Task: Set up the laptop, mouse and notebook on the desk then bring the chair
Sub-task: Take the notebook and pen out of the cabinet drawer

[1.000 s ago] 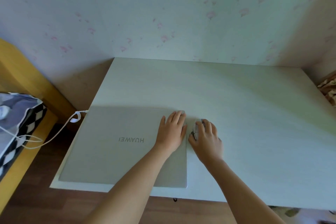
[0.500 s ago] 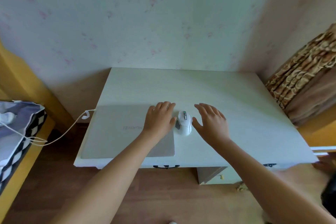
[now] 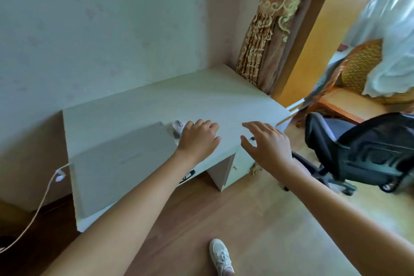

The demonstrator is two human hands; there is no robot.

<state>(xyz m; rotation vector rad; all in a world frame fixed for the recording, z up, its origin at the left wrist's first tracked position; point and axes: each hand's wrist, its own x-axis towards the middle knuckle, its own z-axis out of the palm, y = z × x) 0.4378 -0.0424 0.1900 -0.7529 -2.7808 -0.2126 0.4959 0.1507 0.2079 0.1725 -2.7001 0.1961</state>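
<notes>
Hands hung spread and empty: left hand over the desk, just beside the mouse and shut laptop; right hand off the edge, likely reaching toward the chair. No notebook showed.

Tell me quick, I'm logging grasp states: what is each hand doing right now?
Left hand: open, palm down, holding nothing, beside the mouse.
Right hand: open, fingers spread, empty, at the desk front edge.
</notes>
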